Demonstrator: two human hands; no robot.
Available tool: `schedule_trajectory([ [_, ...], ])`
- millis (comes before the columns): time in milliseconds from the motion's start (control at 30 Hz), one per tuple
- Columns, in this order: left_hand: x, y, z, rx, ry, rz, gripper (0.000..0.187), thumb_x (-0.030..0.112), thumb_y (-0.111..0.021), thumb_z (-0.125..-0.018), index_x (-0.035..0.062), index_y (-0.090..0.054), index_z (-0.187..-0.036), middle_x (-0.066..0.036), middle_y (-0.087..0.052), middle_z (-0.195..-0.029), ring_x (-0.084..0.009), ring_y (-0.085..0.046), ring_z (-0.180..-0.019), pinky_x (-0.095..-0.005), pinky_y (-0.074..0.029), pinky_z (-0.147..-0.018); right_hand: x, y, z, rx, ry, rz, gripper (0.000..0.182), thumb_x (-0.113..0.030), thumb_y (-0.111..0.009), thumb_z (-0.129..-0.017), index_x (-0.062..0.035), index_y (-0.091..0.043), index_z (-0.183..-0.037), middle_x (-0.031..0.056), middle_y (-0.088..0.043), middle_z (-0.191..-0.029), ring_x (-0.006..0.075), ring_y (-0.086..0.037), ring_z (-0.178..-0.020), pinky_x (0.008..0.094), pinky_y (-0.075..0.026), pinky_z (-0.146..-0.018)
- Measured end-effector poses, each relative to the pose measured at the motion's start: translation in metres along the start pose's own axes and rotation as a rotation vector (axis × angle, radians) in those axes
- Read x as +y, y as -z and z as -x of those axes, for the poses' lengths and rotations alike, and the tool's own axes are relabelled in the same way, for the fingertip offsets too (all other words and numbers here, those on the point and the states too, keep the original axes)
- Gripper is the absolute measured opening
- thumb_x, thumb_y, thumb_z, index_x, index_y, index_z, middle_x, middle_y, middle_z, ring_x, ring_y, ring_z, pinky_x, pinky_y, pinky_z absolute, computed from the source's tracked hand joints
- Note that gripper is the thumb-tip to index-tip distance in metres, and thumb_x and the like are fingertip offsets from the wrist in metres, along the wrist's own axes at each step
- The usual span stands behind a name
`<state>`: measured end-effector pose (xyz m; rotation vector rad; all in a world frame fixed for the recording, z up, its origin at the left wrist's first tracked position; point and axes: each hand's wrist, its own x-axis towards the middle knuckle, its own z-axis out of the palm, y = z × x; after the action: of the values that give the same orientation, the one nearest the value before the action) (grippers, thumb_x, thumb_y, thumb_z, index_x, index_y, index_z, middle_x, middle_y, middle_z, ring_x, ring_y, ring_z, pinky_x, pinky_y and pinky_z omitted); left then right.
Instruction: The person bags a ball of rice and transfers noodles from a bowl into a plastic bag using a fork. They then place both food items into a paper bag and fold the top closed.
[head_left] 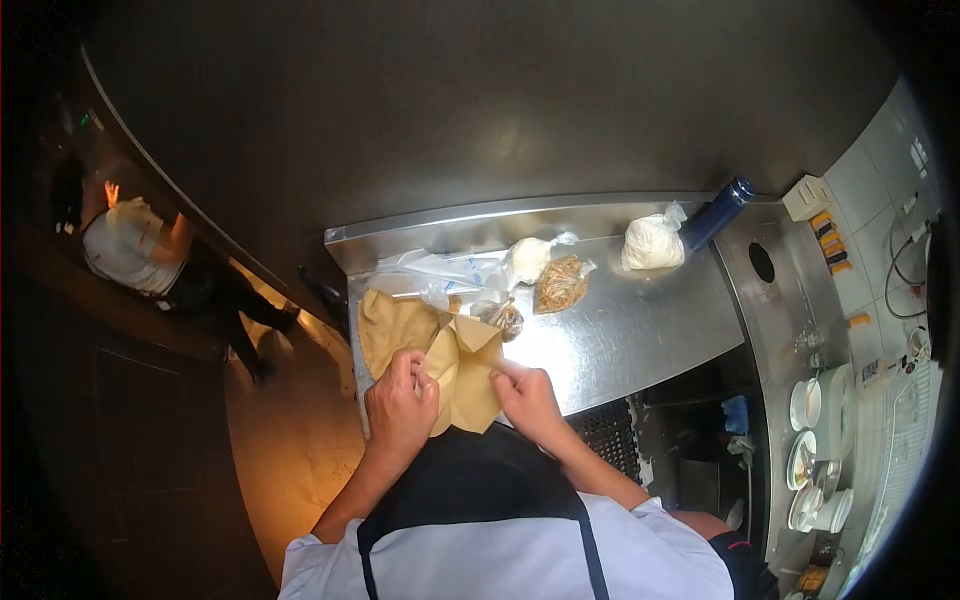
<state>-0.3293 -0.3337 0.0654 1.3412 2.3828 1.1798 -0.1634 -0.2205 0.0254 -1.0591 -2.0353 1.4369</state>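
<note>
A creased sheet of brown paper (468, 375) is held up in front of my apron, over the near edge of the steel counter. My left hand (402, 405) pinches its left side with curled fingers. On the opposite side, my right hand (530, 402) grips the edge between thumb and fingers. Behind my left hand lies a crumpled brown paper piece (392, 330). Beyond the paper sit small tied plastic bags: one with dark contents (503, 318), one with brown crumbly contents (563, 285) and one with white contents (530, 260).
Clear plastic bags (430, 272) lie at the counter's back left. A larger bag of white contents (653, 243) and a blue flask (718, 213) stand along the back. Stacked dishes (803, 460) are at right. A person (145, 245) stands at far left.
</note>
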Motion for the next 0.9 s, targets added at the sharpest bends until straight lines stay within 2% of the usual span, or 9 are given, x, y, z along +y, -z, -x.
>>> schedule_trajectory([
  [133, 0.019, 0.005, 0.003, 0.04, -0.074, -0.13, 0.027, 0.011, -0.07, -0.089, 0.0025, -0.064, -0.113, -0.016, -0.07, -0.085, -0.0377, -0.07, -0.077, -0.0447, -0.055, -0.068, -0.021, -0.012, 0.004, -0.063, 0.134, 0.158, 0.027, -0.02, -0.059, -0.098, -0.0029, -0.068, -0.117, 0.028, -0.066, -0.079, 0.0447, -0.067, -0.073, 0.0509, -0.052, -0.065],
  [233, 0.001, 0.004, 0.009, 0.0, -0.11, -0.176, 0.023, 0.009, -0.07, -0.088, 0.0025, -0.067, -0.11, -0.019, -0.07, -0.086, -0.0399, -0.07, -0.078, -0.0456, -0.055, -0.068, -0.011, -0.018, -0.005, -0.019, 0.315, 0.151, 0.029, -0.018, -0.06, -0.099, -0.0012, -0.07, -0.12, 0.0276, -0.061, -0.068, 0.0344, -0.067, -0.059, 0.0413, -0.052, -0.059],
  [367, -0.017, 0.025, 0.007, 0.095, 0.012, -0.226, 0.02, 0.006, -0.069, -0.085, 0.0042, -0.07, -0.105, -0.022, -0.07, -0.083, -0.0422, -0.069, -0.077, -0.0469, -0.055, -0.067, 0.028, 0.016, -0.037, -0.168, 0.032, -0.05, 0.036, -0.018, -0.053, -0.102, -0.0027, -0.066, -0.131, 0.0149, -0.074, -0.085, 0.0238, -0.071, -0.067, 0.0366, -0.057, -0.064],
  [400, -0.015, 0.032, 0.005, 0.088, 0.064, -0.22, 0.021, 0.006, -0.069, -0.084, 0.0049, -0.07, -0.106, -0.023, -0.07, -0.082, -0.0423, -0.069, -0.077, -0.0472, -0.054, -0.067, 0.053, 0.019, -0.048, -0.129, -0.121, -0.383, 0.035, -0.015, -0.046, -0.103, 0.0009, -0.064, -0.128, 0.0115, -0.071, -0.09, 0.0164, -0.07, -0.069, 0.0335, -0.057, -0.062],
  [467, -0.009, 0.042, -0.001, 0.082, 0.175, -0.207, 0.024, 0.006, -0.069, -0.083, 0.0064, -0.07, -0.107, -0.023, -0.07, -0.081, -0.0424, -0.069, -0.076, -0.0477, -0.054, -0.067, 0.073, 0.053, -0.079, 0.135, -0.269, -0.489, 0.035, -0.022, -0.054, -0.104, 0.0026, -0.063, -0.128, 0.0118, -0.073, -0.099, 0.0179, -0.072, -0.076, 0.0292, -0.059, -0.062],
  [533, -0.01, 0.041, -0.004, 0.091, 0.128, -0.243, 0.022, 0.008, -0.069, -0.085, 0.0048, -0.069, -0.107, -0.023, -0.069, -0.079, -0.0423, -0.069, -0.075, -0.0484, -0.054, -0.066, 0.107, 0.076, -0.111, 0.548, -0.161, 0.244, 0.051, -0.034, -0.066, -0.098, 0.0037, -0.06, -0.131, 0.0156, -0.072, -0.094, 0.0291, -0.072, -0.08, 0.0411, -0.056, -0.071],
  [600, -0.01, 0.039, -0.012, 0.065, 0.092, -0.267, 0.02, 0.011, -0.069, -0.087, 0.004, -0.068, -0.106, -0.023, -0.068, -0.076, -0.0417, -0.069, -0.074, -0.0489, -0.053, -0.065, 0.163, 0.084, -0.148, 0.798, -0.166, 0.451, 0.044, -0.035, -0.067, -0.097, 0.002, -0.066, -0.119, 0.0185, -0.07, -0.09, 0.0369, -0.069, -0.084, 0.0462, -0.053, -0.076],
  [700, -0.003, 0.034, -0.016, -0.018, 0.063, -0.327, 0.018, 0.015, -0.069, -0.091, 0.0046, -0.067, -0.105, -0.021, -0.067, -0.072, -0.0399, -0.069, -0.07, -0.0489, -0.053, -0.062, 0.207, 0.089, -0.178, 0.714, -0.126, 0.642, 0.038, -0.036, -0.069, -0.095, 0.0017, -0.069, -0.096, 0.0184, -0.069, -0.087, 0.0361, -0.069, -0.079, 0.0465, -0.051, -0.071],
  [900, 0.003, 0.036, -0.032, -0.04, -0.008, -0.377, 0.013, 0.018, -0.064, -0.095, 0.0058, -0.065, -0.094, -0.018, -0.067, -0.067, -0.038, -0.068, -0.063, -0.0474, -0.053, -0.058, 0.194, 0.102, -0.177, 0.724, 0.193, 0.454, 0.032, -0.027, -0.067, -0.098, 0.0021, -0.062, -0.086, 0.0139, -0.06, -0.077, 0.0236, -0.053, -0.068, 0.0368, -0.046, -0.068],
])
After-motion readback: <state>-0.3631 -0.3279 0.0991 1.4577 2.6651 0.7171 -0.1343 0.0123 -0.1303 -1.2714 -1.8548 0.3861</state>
